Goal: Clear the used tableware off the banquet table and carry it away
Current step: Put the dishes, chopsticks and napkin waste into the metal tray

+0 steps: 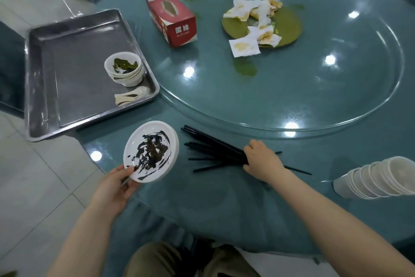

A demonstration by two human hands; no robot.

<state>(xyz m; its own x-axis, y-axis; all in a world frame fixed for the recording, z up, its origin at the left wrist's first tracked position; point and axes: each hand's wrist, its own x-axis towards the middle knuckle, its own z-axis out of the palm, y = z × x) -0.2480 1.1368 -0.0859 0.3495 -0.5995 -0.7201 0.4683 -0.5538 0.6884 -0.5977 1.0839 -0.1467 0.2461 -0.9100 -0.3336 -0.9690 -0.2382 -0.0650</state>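
Left hand (112, 189) pinched the sauce-smeared white round plate (151, 150) at its 7 o'clock rim; right hand (261, 160) clasped loose, slippery black chopsticks (213, 153) mid-bundle.

Tray (40, 88) brushed metal; turntable (292, 88) glossy glass; tablecloth (224, 220) cloth; napkins (244, 48) paper.

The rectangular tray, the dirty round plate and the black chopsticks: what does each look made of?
Rectangular grey tray: likely stainless steel, with a brushed, dully reflective sheen. Round white plate with dark smears: glossy ceramic or melamine; I cannot tell which. Thin black chopsticks: matte, probably plastic or lacquered wood.
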